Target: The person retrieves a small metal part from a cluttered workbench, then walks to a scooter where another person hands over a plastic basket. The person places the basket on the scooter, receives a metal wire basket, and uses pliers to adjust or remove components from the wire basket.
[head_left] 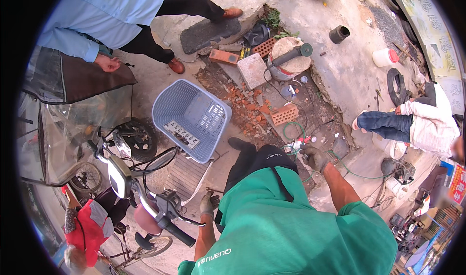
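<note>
Head view: gloved right hand [315, 158] is out beside the body, fingers bent, fingertips at a small red-and-white piece [301, 140] where a thin green line [361, 175] gathers in loops. Can't tell if it's actually clamped; fingers hide the contact. Line runs off to the right of that hand across the concrete in a slack curve, so my read is nothing's pulling on it.

Gloved left hand [208, 204] is released, nothing in it, hanging by the thigh. Black rubber handlebar grip [179, 234] is near, left of it. Ahead of that hand: blue-grey plastic mesh basket [213, 120], apparently bike-mounted for carrying loads.

Just ahead of right hand: orange hollow clay brick [284, 114], beside broken red brick rubble [247, 110]. Further ahead: black angle grinder [291, 56] laid across the top of a round pale bucket [277, 74], probably to keep it clear of grit. Square pale concrete block [253, 71] sits just left of the bucket.
</note>
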The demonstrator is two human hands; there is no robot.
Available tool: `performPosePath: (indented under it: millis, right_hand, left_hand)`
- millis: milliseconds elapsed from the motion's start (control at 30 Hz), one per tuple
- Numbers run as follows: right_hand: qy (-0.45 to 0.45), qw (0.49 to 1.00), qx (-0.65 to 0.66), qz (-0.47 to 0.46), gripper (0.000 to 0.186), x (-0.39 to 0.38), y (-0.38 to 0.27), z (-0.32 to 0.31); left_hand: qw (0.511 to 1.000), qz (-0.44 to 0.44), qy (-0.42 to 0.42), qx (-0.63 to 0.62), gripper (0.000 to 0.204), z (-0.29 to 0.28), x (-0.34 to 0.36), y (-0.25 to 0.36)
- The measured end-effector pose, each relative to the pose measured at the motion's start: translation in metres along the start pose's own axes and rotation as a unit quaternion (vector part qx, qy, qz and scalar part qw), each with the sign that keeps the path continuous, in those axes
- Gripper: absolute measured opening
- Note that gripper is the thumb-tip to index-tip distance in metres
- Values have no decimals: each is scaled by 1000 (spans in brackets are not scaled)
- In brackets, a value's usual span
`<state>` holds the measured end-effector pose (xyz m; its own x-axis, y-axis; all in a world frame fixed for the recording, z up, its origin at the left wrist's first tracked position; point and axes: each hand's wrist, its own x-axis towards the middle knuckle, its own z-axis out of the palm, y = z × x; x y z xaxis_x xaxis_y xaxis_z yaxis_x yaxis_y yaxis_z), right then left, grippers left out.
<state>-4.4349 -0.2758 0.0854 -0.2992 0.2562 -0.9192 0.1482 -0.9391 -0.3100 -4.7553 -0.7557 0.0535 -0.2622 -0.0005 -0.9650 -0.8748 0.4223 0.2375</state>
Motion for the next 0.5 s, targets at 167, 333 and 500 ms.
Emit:
performPosePath:
  millis: [167,333,500]
  right_hand:
    - [-107,993,-29,-49,43,-11,4,25]
    - [-72,996,6,-49,37,-33,35,-21]
    - [54,995,69,-52,31,-52,95,-141]
  left_hand:
    - [998,42,5,54,43,24,-14,11]
    - [994,50,3,95,31,54,-36,6]
    - [989,51,-12,135,33,54,-44,-27]
